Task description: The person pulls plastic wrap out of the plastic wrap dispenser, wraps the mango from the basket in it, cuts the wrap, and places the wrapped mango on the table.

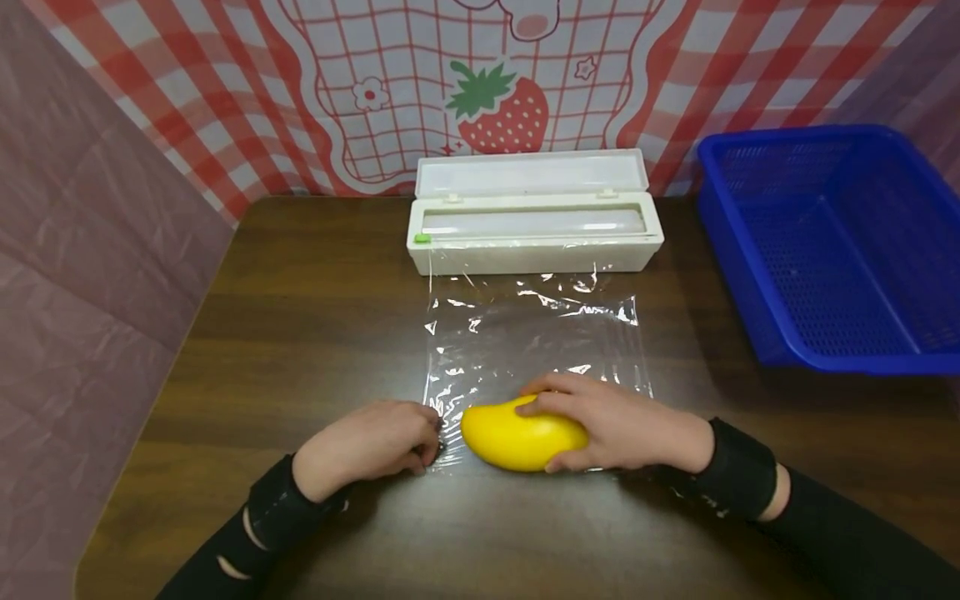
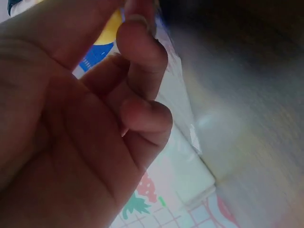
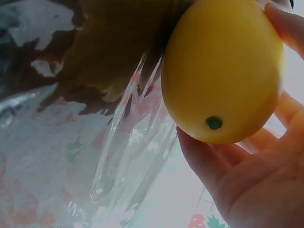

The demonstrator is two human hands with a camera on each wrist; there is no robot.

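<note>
The yellow mango [image 1: 517, 437] sits over the near part of the cling film [image 1: 525, 342] on the desk [image 1: 300, 333]; the right hand [image 1: 611, 427] has its grip spread to the mango's width and curled round its right end, probably to steady it; the left hand [image 1: 371, 442] has bent fingers that seem to pinch the film's near left corner, likely keeping the sheet flat; the film runs up to the open-lidded film dispenser [image 1: 540, 255]; a blue plastic basket [image 1: 753, 300] stands at right, well apart; the right hand hides the film's near right corner.
</note>
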